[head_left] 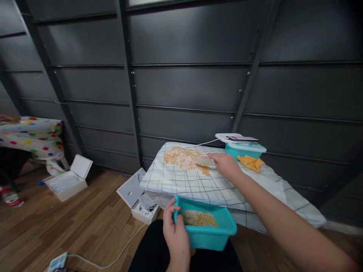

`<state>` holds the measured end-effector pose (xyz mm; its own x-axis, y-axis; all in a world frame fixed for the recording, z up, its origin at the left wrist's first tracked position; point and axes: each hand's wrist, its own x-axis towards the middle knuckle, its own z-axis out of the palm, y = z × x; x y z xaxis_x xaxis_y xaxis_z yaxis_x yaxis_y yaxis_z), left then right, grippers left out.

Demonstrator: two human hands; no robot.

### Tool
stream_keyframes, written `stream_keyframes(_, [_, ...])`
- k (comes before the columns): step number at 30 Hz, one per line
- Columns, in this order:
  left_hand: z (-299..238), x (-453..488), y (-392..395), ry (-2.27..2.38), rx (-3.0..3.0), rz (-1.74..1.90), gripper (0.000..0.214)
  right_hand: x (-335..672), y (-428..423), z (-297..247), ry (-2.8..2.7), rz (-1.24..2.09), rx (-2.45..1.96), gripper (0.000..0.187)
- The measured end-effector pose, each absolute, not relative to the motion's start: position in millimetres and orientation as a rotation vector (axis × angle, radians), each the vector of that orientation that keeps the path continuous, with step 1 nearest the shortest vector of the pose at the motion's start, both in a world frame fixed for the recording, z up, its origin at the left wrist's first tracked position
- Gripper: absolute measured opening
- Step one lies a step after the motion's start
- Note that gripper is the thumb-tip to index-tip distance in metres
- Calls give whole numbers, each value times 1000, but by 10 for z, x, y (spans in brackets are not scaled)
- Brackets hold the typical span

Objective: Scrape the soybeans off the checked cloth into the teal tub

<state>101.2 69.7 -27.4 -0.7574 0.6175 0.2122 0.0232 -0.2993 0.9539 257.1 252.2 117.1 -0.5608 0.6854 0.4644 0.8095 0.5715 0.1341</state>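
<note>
My left hand (176, 232) grips the left end of a teal plastic bin (211, 236), held over my lap just below the table's front edge. Yellow beans mixed with white grains (198, 219) cover part of the bin's floor. On the checked tablecloth (176, 179) lies a spread heap of yellow beans and white grains (183, 158). My right hand (225, 164) is closed on a pale flat scraper (204, 161), whose blade rests at the heap's right side. A small clump of beans (204, 170) sits by the blade's lower edge.
Behind my right hand stand a second teal bin (241, 151), a phone (242, 138) on a white lid and a yellow cloth (251, 163). Open white boxes (146, 209) and a cable (113, 260) lie on the floor at left. A dark panelled wall (184, 87) backs the table.
</note>
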Motion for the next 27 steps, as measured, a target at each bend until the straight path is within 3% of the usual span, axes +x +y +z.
stream_keyframes(11, [-285, 966, 723, 1552, 755, 2079, 6, 2465, 2655, 942, -2509, -393, -1138, 46])
stream_keyframes(27, [-277, 949, 704, 1503, 739, 2079, 8, 2412, 2411, 1057, -2561, -351, -1200, 44])
